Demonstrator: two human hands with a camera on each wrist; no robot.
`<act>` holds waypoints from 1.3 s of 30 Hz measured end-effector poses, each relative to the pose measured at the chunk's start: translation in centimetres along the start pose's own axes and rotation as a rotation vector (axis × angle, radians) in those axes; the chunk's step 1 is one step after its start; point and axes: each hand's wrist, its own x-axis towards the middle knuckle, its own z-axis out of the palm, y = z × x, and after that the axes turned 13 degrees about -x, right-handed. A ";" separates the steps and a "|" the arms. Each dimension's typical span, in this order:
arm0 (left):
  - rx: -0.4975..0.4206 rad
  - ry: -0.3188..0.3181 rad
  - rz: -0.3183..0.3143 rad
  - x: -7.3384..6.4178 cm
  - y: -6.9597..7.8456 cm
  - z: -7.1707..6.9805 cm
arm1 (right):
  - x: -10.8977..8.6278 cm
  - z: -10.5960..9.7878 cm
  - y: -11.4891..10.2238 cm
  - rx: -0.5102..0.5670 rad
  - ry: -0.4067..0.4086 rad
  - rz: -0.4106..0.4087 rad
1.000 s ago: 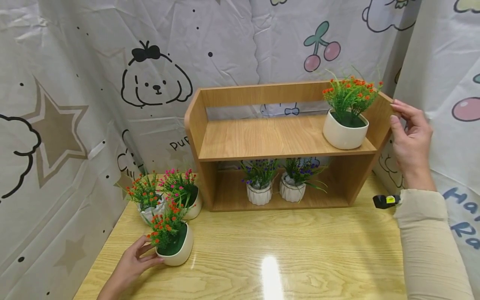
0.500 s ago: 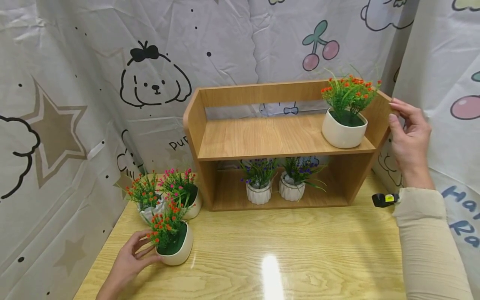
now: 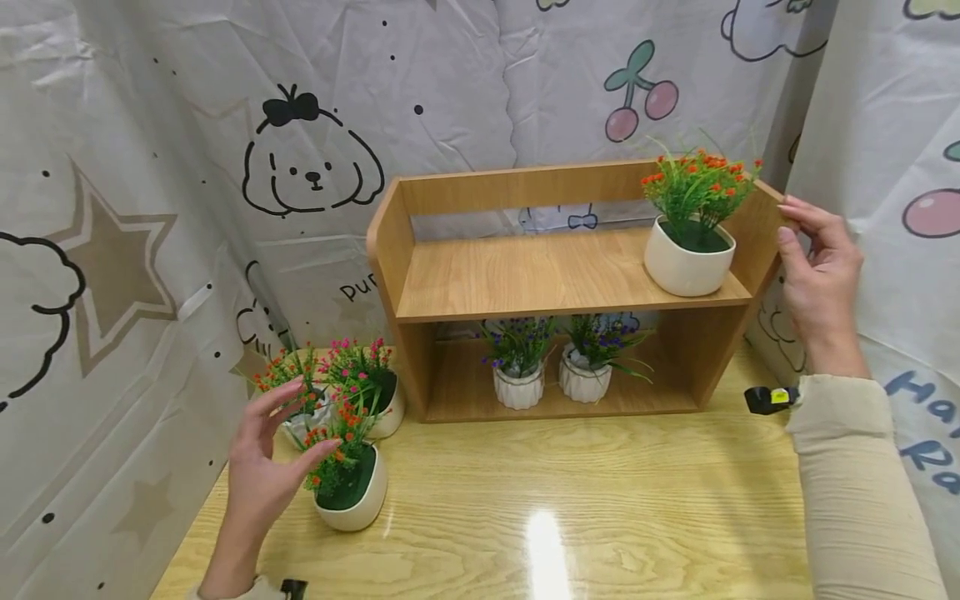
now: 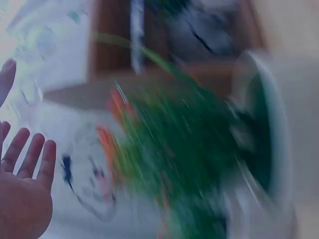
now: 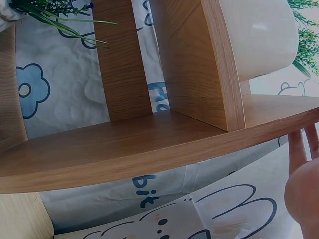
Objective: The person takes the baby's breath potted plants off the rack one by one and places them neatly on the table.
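My left hand (image 3: 258, 462) is raised with its fingers spread, holding nothing, in front of a white pot with orange flowers (image 3: 352, 500). In the left wrist view that potted plant (image 4: 184, 144) is large and blurred, apart from the fingers. My right hand (image 3: 822, 279) touches the outer edge of the wooden shelf's (image 3: 386, 250) right side panel with fingers and thumb. The right wrist view shows fingertips (image 5: 297, 149) against the panel's outer side. On the upper board, at the right end, stands another white pot with orange flowers (image 3: 690, 262).
Two small white pots with purple flowers, a left one (image 3: 519, 387) and a right one (image 3: 585, 379), stand on the lower board. At the left are a pink-flowered pot (image 3: 388, 408) and another orange-flowered one (image 3: 300, 421), partly hidden. Printed curtains (image 3: 465, 100) enclose the wooden table (image 3: 600, 500).
My left hand has let go of the front orange-flowered pot and risen above its rim, fingers spread. The pot stays in place. My right hand stays at the shelf's side.
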 end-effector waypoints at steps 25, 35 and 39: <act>-0.283 -0.345 -0.292 16.4 0.5 32.8 | -0.1 -0.1 0.2 -0.084 -0.001 -0.011; -0.074 -0.412 -0.313 17.1 1.5 40.6 | 0.0 -0.3 0.1 -0.044 0.002 0.000; -0.029 -0.382 -0.307 17.1 1.2 41.5 | 0.0 -0.2 0.1 -0.027 -0.003 -0.010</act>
